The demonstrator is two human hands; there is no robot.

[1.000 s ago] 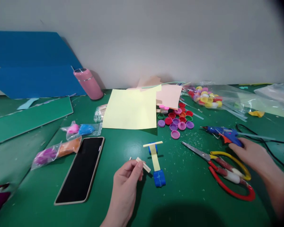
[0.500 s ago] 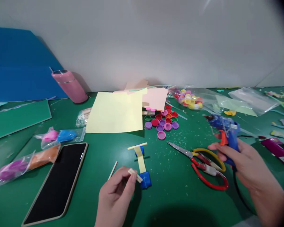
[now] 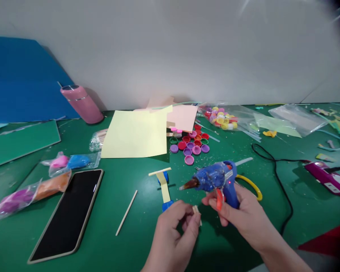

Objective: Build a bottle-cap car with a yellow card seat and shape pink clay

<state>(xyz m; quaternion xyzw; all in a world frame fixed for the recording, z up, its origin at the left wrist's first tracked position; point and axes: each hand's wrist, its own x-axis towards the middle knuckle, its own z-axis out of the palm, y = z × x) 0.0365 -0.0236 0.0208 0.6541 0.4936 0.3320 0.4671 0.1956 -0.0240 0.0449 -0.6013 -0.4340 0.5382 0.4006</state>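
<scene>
My right hand [image 3: 238, 211] is closed round the handle of a blue glue gun [image 3: 215, 176], its nozzle pointing left. Below the nozzle, my left hand [image 3: 177, 230] pinches a few short wooden sticks [image 3: 197, 213] between thumb and fingers. Just beyond the left hand lies a small piece made of a pale yellow strip [image 3: 164, 187] with blue parts and a thin stick [image 3: 159, 171] across its far end. A single wooden stick [image 3: 126, 212] rests on the table to the left. Scissors, mostly hidden behind the glue gun and right hand, show one yellow handle [image 3: 251, 185].
Bottle caps [image 3: 189, 160] and yellow paper [image 3: 136, 134] lie towards the back. A phone [image 3: 68, 215], bagged clay [image 3: 52, 185] and a pink bottle [image 3: 83, 104] are at left. A black cord [image 3: 276, 181] runs to a purple power strip [image 3: 327, 175] at right.
My right hand has brought the glue gun leftward, over the scissors. My left hand has moved right with the short sticks, uncovering the single stick on the table.
</scene>
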